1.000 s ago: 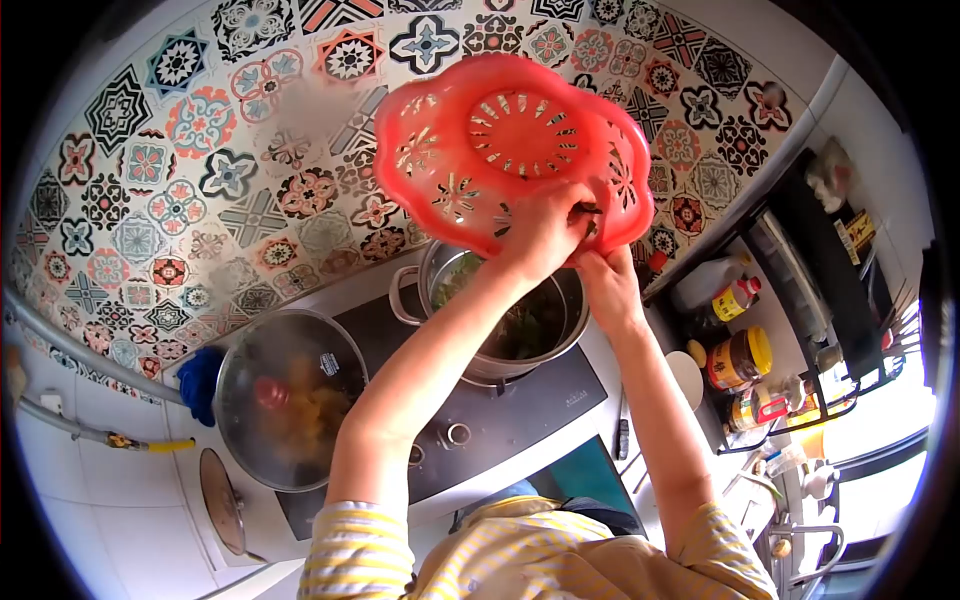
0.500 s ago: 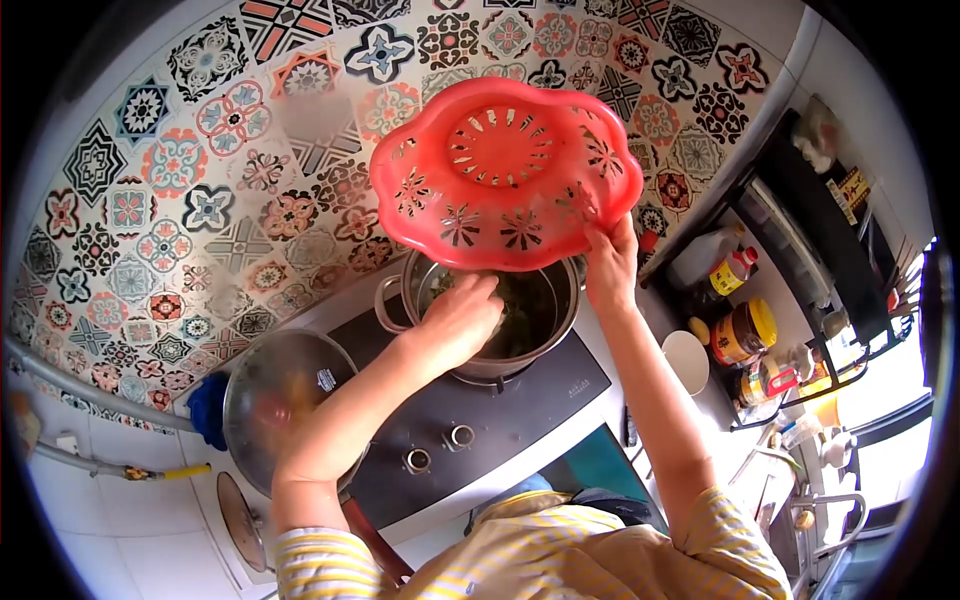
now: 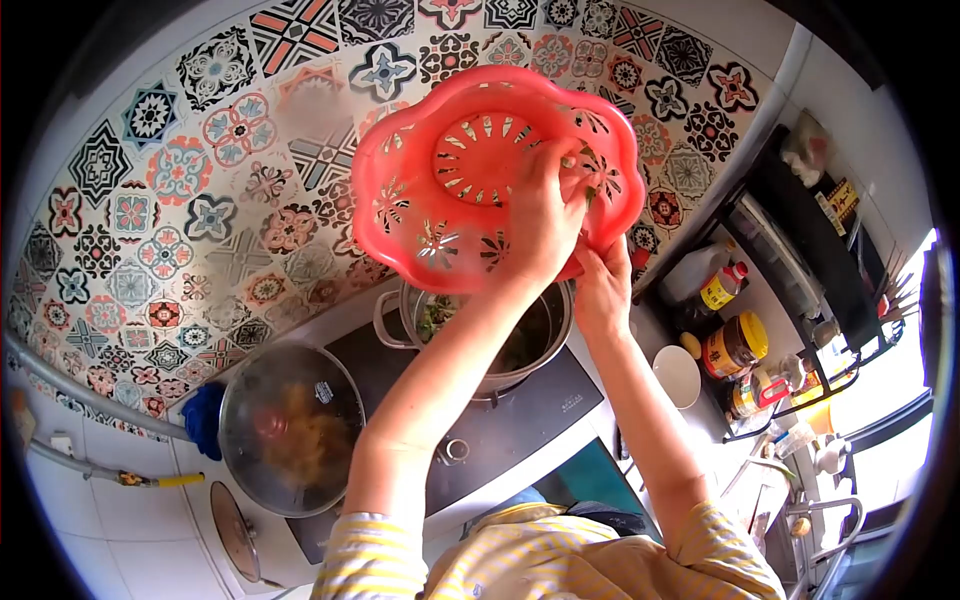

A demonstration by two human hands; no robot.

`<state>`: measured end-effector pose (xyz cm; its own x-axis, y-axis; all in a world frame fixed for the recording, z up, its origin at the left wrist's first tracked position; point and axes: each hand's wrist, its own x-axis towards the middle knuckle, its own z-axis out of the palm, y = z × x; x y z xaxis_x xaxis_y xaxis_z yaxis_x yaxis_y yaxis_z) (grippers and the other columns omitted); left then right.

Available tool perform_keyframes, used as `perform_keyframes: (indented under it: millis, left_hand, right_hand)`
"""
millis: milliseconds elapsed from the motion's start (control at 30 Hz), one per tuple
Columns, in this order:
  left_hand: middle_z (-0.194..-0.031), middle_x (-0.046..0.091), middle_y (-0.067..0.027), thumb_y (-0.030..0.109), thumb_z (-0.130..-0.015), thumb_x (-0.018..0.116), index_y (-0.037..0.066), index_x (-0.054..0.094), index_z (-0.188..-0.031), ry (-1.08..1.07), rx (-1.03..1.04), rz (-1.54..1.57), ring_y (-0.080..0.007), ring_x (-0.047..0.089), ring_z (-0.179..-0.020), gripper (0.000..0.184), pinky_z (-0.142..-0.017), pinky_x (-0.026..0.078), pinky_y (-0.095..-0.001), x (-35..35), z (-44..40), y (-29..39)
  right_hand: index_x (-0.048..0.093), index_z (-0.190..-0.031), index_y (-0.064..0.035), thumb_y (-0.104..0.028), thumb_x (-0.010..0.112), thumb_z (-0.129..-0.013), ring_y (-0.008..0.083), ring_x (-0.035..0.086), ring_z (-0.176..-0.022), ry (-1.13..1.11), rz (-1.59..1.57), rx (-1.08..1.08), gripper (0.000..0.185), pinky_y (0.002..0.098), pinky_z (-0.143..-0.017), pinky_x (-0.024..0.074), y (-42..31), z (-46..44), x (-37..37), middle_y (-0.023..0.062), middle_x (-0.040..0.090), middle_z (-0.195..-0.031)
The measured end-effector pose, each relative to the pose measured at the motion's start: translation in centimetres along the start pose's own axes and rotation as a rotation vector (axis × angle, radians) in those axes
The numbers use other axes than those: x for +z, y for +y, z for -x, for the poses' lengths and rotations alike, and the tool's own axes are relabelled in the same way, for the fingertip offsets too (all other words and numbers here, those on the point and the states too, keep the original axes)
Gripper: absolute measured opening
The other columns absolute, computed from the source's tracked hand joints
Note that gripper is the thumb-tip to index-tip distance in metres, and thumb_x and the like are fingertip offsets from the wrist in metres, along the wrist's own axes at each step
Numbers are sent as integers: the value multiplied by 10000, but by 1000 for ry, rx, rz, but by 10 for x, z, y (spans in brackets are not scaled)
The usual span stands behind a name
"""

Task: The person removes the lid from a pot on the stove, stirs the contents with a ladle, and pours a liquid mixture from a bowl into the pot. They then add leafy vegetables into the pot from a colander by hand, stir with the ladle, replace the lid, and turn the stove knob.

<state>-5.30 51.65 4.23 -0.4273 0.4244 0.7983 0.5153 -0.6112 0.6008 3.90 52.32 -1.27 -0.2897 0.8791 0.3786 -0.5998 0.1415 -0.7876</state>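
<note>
My right hand (image 3: 605, 285) grips the near right rim of a red plastic colander (image 3: 440, 150) with a wavy edge and cut-out slots. The colander is tilted above a steel pot (image 3: 545, 360) on the stove, its inside facing me. Reaching into it, my left hand (image 3: 545, 220) has its fingers curled against the right inner wall. A scrap of green leaf (image 3: 590, 195) shows at those fingertips. Chopped greens (image 3: 437, 315) lie in the pot, partly hidden by the colander and my left arm.
Left on the black stovetop (image 3: 540, 400) stands a pan under a glass lid (image 3: 290, 430). Another lid (image 3: 235, 530) leans at lower left. To the right are a white bowl (image 3: 677, 377), a yellow-capped jar (image 3: 735, 343), a sauce bottle (image 3: 722, 285) and a black rack (image 3: 800, 260).
My left hand has risen from the pot into the colander. The colander has shifted slightly left, still held by my right hand. More of the glass-lidded pan shows.
</note>
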Motion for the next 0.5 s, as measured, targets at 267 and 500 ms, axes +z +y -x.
perform_keyframes:
  millis: [267, 500]
  left_hand:
    - [-775, 606, -126, -38, -735, 591, 8, 551, -873, 167, -27, 151, -234, 627, -697, 151, -604, 493, -323, 25, -9, -13]
    - [-735, 626, -68, -23, -728, 607, 18, 583, -788, -163, 10, -76, -150, 614, -676, 77, -621, 477, -271, -16, 6, 8]
  right_hand:
    - [394, -1242, -28, 116, 403, -792, 129, 460, -1084, 37, 191, -63, 473, 268, -932, 356, 4, 4, -1, 55, 485, -1188]
    - [396, -1252, -30, 121, 397, -796, 129, 466, -1070, 33, 93, -102, 480, 249, -915, 361, 0, -3, -12, 44, 499, -1176]
